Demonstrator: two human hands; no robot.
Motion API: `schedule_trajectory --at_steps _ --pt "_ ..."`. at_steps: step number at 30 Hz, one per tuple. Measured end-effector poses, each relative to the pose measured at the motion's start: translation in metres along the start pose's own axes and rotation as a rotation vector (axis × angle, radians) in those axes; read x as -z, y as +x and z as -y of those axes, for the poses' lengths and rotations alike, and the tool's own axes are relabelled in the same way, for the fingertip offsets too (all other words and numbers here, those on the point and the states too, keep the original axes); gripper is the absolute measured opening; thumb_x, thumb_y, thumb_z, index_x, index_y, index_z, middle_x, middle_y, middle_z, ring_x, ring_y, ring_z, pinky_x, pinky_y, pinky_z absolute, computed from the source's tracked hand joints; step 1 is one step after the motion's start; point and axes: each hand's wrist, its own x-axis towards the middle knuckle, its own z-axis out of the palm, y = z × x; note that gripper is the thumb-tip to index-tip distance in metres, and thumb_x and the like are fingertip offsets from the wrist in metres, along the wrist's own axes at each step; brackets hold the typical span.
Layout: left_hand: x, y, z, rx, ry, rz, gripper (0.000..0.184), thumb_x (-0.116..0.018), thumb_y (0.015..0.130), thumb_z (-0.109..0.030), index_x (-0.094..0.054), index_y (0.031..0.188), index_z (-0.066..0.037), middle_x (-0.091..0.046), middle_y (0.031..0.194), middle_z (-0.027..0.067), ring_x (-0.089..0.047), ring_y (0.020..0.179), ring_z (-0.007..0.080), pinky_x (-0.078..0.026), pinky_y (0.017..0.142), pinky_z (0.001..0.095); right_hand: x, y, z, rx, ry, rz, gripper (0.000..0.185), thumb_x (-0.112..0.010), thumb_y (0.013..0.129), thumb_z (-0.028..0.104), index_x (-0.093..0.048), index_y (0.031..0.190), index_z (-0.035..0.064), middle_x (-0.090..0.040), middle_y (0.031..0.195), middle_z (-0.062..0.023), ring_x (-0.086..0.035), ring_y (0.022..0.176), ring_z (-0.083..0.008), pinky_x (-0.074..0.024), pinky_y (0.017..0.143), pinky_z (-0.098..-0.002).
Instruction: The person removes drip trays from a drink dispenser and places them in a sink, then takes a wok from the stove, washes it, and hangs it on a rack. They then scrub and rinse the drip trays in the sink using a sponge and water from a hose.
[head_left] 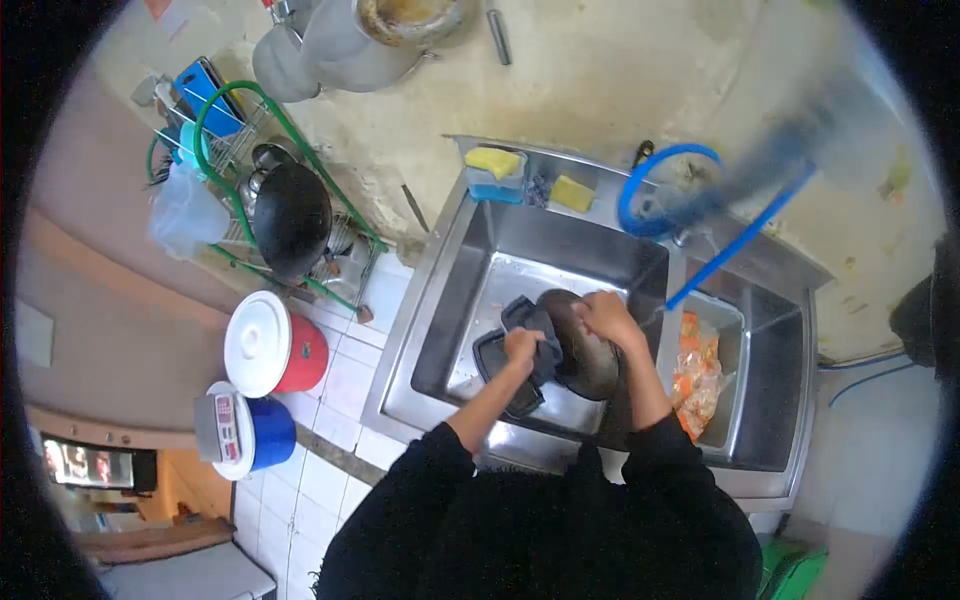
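Observation:
Inside the left basin of the steel sink [400,375], my left hand [524,350] is closed on a dark cloth-like item [547,358]. Below that hand lies a black tray [492,355], partly covered by it. A round dark pan [592,372] is tilted in the basin to the right of the tray. My right hand [606,318] is at the pan's upper right edge, its fingers bent and closed; whatever they grip there is too small to make out.
An orange-and-white bag [697,375] lies in the right basin. A blue hose [740,240] hangs over the divider. Yellow sponges [572,194] and a blue-filled container [495,185] sit along the back ledge. Left are a dish rack [310,180], a red bucket [307,352] and a blue bucket [272,437].

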Motion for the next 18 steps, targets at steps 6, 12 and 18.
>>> schedule_trajectory --at_steps 6,12,18 --pt "0.016 0.011 0.013 0.067 -0.080 0.004 0.017 -0.060 0.045 -0.006 -0.044 0.051 -0.001 -0.049 0.057 0.0091 -0.047 0.057 0.0207 -0.036 0.052 0.0328 -0.029 0.205 0.083 0.201 -0.187 -0.410 0.028 -0.054 0.070 0.025 -0.054 0.087 0.0028 -0.053 0.076 -0.0216 -0.052 0.076 -0.0349 -0.0418 0.067 -0.0403" --pt "0.039 0.022 0.009 0.052 -0.006 0.043 0.026 -0.062 0.044 -0.011 -0.045 0.060 -0.001 -0.048 0.057 0.0115 -0.048 0.054 0.0236 -0.037 0.051 0.0345 -0.048 0.339 0.103 0.145 -0.503 -0.652 0.029 -0.052 0.071 0.023 -0.051 0.097 0.0124 -0.053 0.085 -0.0185 -0.053 0.076 -0.0333 -0.0431 0.067 -0.0408" --pt "0.036 0.057 0.030 0.149 -0.021 0.115 0.029 -0.062 0.044 -0.014 -0.045 0.062 0.000 -0.050 0.063 0.0158 -0.049 0.059 0.0284 -0.038 0.054 0.0359 -0.049 0.391 0.060 0.097 -0.398 -0.490 0.028 -0.050 0.067 0.012 -0.053 0.095 0.0125 -0.053 0.084 -0.0193 -0.053 0.078 -0.0337 -0.0425 0.069 -0.0404"
